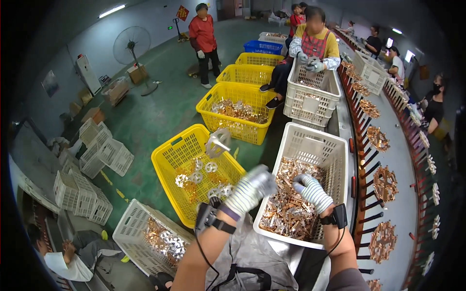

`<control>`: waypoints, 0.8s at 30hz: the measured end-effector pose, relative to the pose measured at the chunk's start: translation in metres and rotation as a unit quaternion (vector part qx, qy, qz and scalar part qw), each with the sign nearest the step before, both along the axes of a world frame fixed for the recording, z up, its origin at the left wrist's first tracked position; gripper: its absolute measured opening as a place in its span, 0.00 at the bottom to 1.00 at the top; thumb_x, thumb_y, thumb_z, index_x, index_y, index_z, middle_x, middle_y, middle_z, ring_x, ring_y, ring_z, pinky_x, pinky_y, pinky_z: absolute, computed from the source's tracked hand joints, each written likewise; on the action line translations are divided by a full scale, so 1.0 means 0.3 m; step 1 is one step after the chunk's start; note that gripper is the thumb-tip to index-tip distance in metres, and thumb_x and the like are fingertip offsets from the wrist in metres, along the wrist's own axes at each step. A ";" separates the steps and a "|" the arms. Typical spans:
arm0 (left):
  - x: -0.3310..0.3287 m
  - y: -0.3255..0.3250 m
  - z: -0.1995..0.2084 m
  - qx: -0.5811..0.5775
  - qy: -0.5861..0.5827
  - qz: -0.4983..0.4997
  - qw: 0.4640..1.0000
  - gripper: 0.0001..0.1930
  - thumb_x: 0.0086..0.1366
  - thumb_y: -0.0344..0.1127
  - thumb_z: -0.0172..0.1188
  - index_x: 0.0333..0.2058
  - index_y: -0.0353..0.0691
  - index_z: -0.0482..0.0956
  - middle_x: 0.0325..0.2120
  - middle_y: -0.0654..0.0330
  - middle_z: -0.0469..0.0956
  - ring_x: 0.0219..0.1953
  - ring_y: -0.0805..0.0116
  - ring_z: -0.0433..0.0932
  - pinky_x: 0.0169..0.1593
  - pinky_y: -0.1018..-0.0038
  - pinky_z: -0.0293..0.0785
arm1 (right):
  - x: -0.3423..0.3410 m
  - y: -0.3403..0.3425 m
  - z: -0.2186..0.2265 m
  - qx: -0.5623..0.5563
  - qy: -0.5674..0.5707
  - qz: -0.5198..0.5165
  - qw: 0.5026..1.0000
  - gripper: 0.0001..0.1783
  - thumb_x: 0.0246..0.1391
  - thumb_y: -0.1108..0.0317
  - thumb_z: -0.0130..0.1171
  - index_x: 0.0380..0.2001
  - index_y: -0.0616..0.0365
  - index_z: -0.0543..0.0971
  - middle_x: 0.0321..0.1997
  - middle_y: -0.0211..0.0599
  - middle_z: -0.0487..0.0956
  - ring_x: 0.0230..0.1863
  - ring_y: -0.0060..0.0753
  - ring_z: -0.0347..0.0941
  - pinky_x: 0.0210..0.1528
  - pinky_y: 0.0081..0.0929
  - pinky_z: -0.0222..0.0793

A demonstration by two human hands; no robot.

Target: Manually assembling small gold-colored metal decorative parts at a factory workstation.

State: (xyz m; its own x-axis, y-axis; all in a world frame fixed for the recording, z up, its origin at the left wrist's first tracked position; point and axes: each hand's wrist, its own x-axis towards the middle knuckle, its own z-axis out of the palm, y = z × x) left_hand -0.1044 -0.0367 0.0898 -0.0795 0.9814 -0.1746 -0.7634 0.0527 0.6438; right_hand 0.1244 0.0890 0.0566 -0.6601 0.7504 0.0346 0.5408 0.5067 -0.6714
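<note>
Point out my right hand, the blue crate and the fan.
Right hand (pixel 314 192), head view: back of the striped glove.
Blue crate (pixel 262 50), head view: front wall.
Fan (pixel 131 44), head view: hub.

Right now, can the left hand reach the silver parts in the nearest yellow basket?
Probably yes: the yellow basket is open on top; only its rim seems between the left hand and silver parts.

Copper-toned parts (pixel 286 213): bare metal, glossy, bright highlights. White crate (pixel 337 189) around them: plastic, smooth, semi-matt. Yellow basket (pixel 177 151): plastic, slight sheen; silver discs (pixel 211 167) inside look like shiny metal. Left glove (pixel 251 190) and right glove (pixel 314 191): striped knit cloth, matt; left one blurred. Grey garment (pixel 242 254): creased matt cloth. Floor (pixel 160 109): smooth, faint gloss, scuffed. Cardboard box (pixel 138 73): matt paperboard
</note>
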 end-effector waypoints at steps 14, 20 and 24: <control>0.045 -0.205 -0.187 0.107 0.754 -0.262 0.593 0.26 0.64 0.46 0.51 0.57 0.39 0.68 0.41 0.42 0.79 0.43 0.45 0.78 0.49 0.57 0.73 | 0.061 -0.211 0.443 0.158 -0.120 -0.140 0.970 0.19 0.51 0.63 0.61 0.46 0.58 0.76 0.47 0.50 0.76 0.48 0.51 0.74 0.51 0.39 0.70; -0.027 -0.252 -0.213 0.139 0.693 -0.231 0.668 0.26 0.63 0.50 0.51 0.54 0.39 0.71 0.40 0.43 0.80 0.44 0.46 0.79 0.49 0.57 0.73 | 0.713 -0.491 0.383 0.245 -0.332 -0.411 0.813 0.30 0.52 0.52 0.62 0.52 0.62 0.72 0.52 0.56 0.74 0.52 0.55 0.72 0.55 0.43 0.66; -0.058 -0.271 -0.204 0.154 0.678 -0.222 0.683 0.26 0.64 0.50 0.51 0.54 0.40 0.72 0.39 0.44 0.80 0.41 0.46 0.79 0.47 0.58 0.74 | 0.916 -0.677 0.279 -0.097 -0.123 -0.502 0.851 0.26 0.58 0.51 0.57 0.50 0.61 0.74 0.49 0.47 0.78 0.49 0.46 0.74 0.53 0.40 0.69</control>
